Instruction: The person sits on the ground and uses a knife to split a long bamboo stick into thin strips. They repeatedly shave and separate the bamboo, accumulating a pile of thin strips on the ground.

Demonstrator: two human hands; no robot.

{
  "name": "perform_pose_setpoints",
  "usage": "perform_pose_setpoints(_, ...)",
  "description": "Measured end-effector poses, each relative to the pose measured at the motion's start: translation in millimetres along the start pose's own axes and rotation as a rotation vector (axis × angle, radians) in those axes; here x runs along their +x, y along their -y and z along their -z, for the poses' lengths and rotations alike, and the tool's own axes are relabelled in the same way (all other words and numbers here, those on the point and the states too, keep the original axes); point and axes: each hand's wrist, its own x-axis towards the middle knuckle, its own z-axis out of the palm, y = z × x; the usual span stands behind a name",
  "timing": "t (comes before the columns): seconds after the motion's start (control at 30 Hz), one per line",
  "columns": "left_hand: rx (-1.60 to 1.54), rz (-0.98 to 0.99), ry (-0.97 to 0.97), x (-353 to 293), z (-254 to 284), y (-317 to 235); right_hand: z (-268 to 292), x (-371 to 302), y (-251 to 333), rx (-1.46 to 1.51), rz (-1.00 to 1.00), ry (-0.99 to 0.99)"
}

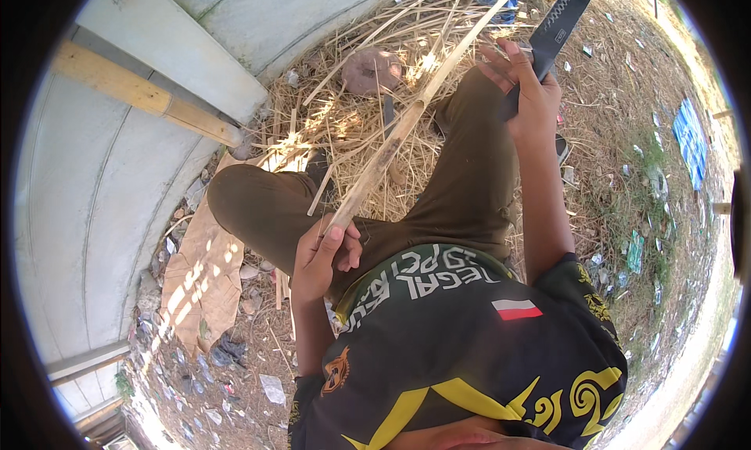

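My left hand (pixel 332 250) is closed round the near end of a long, pale split bamboo strip (pixel 403 125), close to my lap. The strip slants up and to the right, away from me, and its far end runs out of the picture at the top. On the right, above my knee, my right hand (pixel 528 82) grips the handle of a knife (pixel 557 29) with a broad black blade. That blade points up and away, apart from the bamboo. My right thumb and some fingers are stretched along the handle.
Bamboo shavings and thin strips (pixel 391 176) cover the ground between my legs. A round reddish stone-like block (pixel 371 71) lies among them. A pale panel wall (pixel 86 176) stands at the left, with a bamboo pole (pixel 149 90) near it. Brown cardboard (pixel 203 274) and blue plastic (pixel 690 145) lie about.
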Motion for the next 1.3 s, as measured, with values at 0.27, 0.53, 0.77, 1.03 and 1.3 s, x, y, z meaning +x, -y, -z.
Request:
perform_pose_setpoints(0.27, -0.116, -0.019, 0.13, 34.6, 0.7, 7.6, 66.2, -11.6, -9.2, -0.281, 0.001, -0.223)
perform_pose_setpoints(0.53, -0.231, 0.048, 0.227, 47.3, -4.3, 21.0, 68.8, -35.6, -6.1, -0.518, -0.027, -0.248)
perform_pose_setpoints(0.77, -0.252, 0.163, 0.197, 68.9, -18.4, 24.7, 73.5, -64.8, -8.3, -0.665, -0.18, -0.104)
perform_pose_setpoints(1.03, -0.039, 0.2, 0.087, 90.8, -47.9, 19.4, 75.1, -127.6, 6.9, -1.294, -0.117, 0.204)
perform_pose_setpoints(1.3, 0.649, -0.191, 0.037, 76.8, -49.0, 22.6, 82.4, -147.4, 51.3, -1.122, -0.028, 0.04)
